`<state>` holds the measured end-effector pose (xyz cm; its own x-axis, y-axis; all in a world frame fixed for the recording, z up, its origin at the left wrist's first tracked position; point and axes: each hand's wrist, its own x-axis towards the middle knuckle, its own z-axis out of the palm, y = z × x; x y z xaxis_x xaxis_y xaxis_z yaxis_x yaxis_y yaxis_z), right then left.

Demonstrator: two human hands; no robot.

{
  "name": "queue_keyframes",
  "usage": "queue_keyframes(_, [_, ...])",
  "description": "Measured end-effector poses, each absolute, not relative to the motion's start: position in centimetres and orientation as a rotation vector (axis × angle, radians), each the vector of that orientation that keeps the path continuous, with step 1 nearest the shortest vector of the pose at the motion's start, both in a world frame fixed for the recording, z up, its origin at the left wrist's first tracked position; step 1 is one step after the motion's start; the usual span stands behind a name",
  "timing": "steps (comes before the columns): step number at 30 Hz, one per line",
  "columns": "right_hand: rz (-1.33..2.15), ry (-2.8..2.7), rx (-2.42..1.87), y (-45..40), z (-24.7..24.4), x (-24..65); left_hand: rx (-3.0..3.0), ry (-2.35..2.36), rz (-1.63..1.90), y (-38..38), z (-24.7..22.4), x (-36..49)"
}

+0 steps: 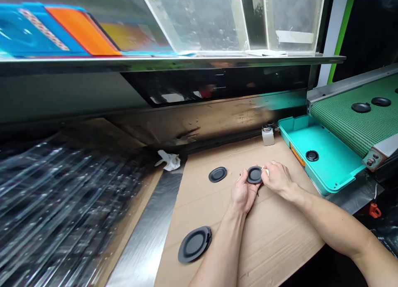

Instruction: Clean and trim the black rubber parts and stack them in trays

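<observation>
My left hand (244, 191) is palm up and shut on a round black rubber diaphragm (255, 175), holding it by the edge. My right hand (277, 179) pinches a small white swab or cloth tip (263, 170) against that diaphragm's rim; its exact form is mostly hidden by my fingers. A matching black disc (217, 174) lies on the cardboard (264, 233) just left of my hands. A larger black disc (194, 244), or a stack of them, lies nearer, left of my left forearm. Another black disc (311, 155) sits in the teal tray (323, 162) to my right.
A green mesh conveyor belt (351, 117) carries two black discs (360, 107) at right. A small white pump bottle (268, 136) stands behind my hands. A crumpled white cloth (168, 160) lies back left, beside a steel strip (146, 229). Clear plastic sheeting (62, 195) fills the left.
</observation>
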<state>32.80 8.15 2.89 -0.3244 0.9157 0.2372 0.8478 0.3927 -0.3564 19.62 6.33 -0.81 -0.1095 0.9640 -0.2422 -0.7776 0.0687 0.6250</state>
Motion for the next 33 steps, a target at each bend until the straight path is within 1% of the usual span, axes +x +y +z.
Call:
queue_keyframes(5, [0.328,-2.159,-1.521,7.6,2.4,31.8,0.165,0.709,1.55,6.2,0.1,19.9])
queue_keyframes(11, [0.396,-2.1,-1.444,6.4,1.2,30.1,0.101,0.658,1.68,6.0,0.9,20.2])
queue_keyframes(17, [0.455,-2.247,-1.145,6.4,0.6,30.4,0.139,0.693,1.663,6.1,1.1,19.7])
queue_keyframes(19, [0.482,-2.22,-1.046,6.9,0.8,31.0,0.146,0.704,1.672,6.2,1.2,19.4])
queue_keyframes(24, [0.419,-2.053,-0.994,7.7,1.3,31.7,0.152,0.645,1.581,6.0,1.6,19.4])
queue_keyframes(30, [0.269,-2.136,-1.071,7.5,1.1,31.3,0.22,0.617,1.48,5.6,1.2,20.5])
queue_keyframes(33, [0.223,-2.27,-1.022,6.9,1.1,31.0,0.211,0.63,1.464,5.6,1.0,20.6])
